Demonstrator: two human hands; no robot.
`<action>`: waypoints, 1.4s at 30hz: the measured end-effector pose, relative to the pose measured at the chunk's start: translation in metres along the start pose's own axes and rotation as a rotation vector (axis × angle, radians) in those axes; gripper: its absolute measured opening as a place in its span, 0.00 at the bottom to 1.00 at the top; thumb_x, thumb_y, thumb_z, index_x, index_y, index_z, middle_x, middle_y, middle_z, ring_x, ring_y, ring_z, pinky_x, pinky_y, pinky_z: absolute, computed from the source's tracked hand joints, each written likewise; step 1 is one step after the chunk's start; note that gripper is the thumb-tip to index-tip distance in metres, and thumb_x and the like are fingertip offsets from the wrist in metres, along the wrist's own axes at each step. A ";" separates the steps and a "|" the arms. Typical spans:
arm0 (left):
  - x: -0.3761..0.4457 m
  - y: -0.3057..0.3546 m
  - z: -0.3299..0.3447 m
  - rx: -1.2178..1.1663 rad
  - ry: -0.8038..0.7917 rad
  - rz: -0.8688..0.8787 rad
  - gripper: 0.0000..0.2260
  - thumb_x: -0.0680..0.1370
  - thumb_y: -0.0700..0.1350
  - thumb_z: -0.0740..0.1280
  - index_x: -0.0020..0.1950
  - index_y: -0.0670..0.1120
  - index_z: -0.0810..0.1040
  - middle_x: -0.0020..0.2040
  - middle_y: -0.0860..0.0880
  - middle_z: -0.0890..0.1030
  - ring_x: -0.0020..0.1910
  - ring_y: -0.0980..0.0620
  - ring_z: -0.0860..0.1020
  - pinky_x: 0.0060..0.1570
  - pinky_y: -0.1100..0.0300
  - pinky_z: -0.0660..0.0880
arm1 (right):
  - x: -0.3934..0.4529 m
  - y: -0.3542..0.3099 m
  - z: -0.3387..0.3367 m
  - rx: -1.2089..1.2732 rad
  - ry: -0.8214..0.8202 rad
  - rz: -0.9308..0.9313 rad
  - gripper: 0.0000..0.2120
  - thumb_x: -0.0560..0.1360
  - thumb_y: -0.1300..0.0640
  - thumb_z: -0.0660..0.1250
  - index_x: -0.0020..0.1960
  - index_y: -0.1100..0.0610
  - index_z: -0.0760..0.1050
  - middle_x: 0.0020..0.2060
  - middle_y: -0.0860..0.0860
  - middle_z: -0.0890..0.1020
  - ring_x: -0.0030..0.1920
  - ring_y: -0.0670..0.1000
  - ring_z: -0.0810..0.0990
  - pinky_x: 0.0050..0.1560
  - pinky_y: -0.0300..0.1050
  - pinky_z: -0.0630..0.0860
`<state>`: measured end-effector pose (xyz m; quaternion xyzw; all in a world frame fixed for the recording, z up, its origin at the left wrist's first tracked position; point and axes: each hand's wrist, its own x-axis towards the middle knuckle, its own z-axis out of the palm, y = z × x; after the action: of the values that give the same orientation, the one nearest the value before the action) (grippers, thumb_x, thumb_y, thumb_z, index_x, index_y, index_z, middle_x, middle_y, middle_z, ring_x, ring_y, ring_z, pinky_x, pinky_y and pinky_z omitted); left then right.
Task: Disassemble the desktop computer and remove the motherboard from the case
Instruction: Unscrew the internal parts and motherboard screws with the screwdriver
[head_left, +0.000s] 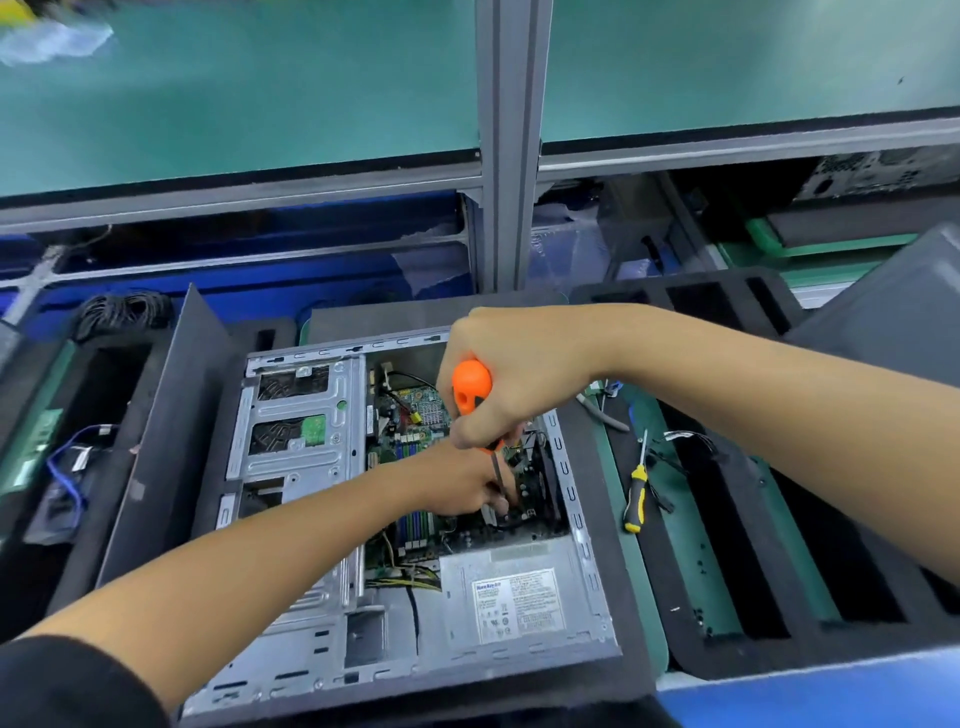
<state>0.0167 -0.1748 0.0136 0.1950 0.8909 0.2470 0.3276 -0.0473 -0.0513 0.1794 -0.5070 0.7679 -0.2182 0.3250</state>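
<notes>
An open desktop case (582, 525) lies on its side in the middle of the bench. The green motherboard (410, 447) shows inside it, with a silver drive cage (296, 431) to the left and the grey power supply (514, 597) at the near end. My right hand (514, 379) grips an orange-handled screwdriver (471, 387), held upright with its shaft going down onto the board. My left hand (462, 480) reaches into the case and pinches the shaft near the tip. The tip itself is hidden by my fingers.
A yellow-and-black screwdriver (638, 488) and a grey tool (602, 415) lie on the green mat right of the case. Black foam trays (727, 571) with slots stand at right, another tray with blue cables (67, 467) at left. An aluminium post (506, 156) rises behind.
</notes>
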 end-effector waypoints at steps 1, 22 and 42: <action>-0.001 0.001 -0.001 -0.002 -0.002 0.004 0.09 0.80 0.43 0.64 0.55 0.51 0.83 0.42 0.63 0.73 0.40 0.80 0.68 0.37 0.78 0.64 | 0.001 0.000 0.000 -0.010 0.000 0.004 0.14 0.70 0.56 0.71 0.35 0.67 0.75 0.27 0.59 0.77 0.26 0.52 0.76 0.29 0.45 0.70; 0.017 0.030 -0.034 -0.078 -0.079 0.206 0.07 0.75 0.40 0.72 0.51 0.43 0.85 0.37 0.61 0.82 0.35 0.71 0.74 0.34 0.79 0.65 | -0.021 0.002 -0.035 0.117 0.051 0.085 0.07 0.70 0.61 0.69 0.36 0.63 0.78 0.29 0.55 0.80 0.30 0.51 0.84 0.30 0.41 0.73; 0.026 0.028 -0.013 0.066 -0.152 0.143 0.16 0.77 0.37 0.66 0.32 0.53 0.72 0.43 0.47 0.81 0.34 0.62 0.74 0.32 0.68 0.67 | -0.037 0.006 -0.007 0.038 -0.028 0.076 0.07 0.68 0.60 0.69 0.33 0.50 0.79 0.26 0.43 0.79 0.31 0.47 0.81 0.34 0.37 0.71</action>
<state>-0.0056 -0.1429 0.0259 0.2867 0.8550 0.2248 0.3691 -0.0462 -0.0150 0.1899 -0.4741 0.7777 -0.2132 0.3535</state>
